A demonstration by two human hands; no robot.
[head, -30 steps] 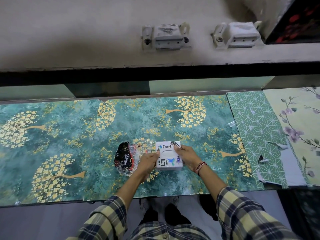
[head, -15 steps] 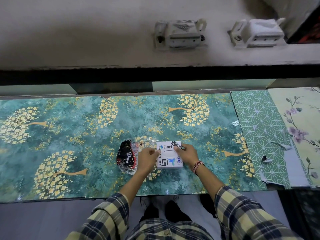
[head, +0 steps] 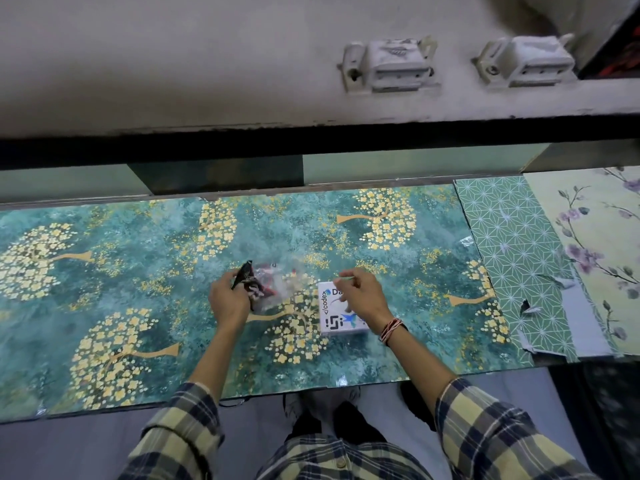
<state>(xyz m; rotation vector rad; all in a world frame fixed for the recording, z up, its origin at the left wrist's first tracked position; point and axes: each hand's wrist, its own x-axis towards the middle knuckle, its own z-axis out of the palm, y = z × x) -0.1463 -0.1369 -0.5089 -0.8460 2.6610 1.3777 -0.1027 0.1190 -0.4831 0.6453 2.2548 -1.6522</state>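
A white square box (head: 335, 320) with "Dart" and "code" stickers lies flat on the teal shelf liner (head: 145, 271) with gold trees. My left hand (head: 227, 301) grips a crumpled black and clear plastic wrapper (head: 259, 285), lifted just left of the box and blurred. Over the box's far right corner, my right hand (head: 363, 296) hovers with thumb and forefinger pinched on a thin pale strip (head: 346, 278) that is too small to identify. That hand hides the box's right part.
A grey ledge (head: 173, 81) with two white latch fittings (head: 389, 65) overhangs the back. To the right lie a green geometric liner (head: 512, 254) and a pale floral liner (head: 595, 244). The shelf's front edge runs just before my plaid sleeves.
Both hands left the box's sides. My left hand picked up the wrapper and raised it; my right hand rose to the box's far corner and pinched. The view shifted left.
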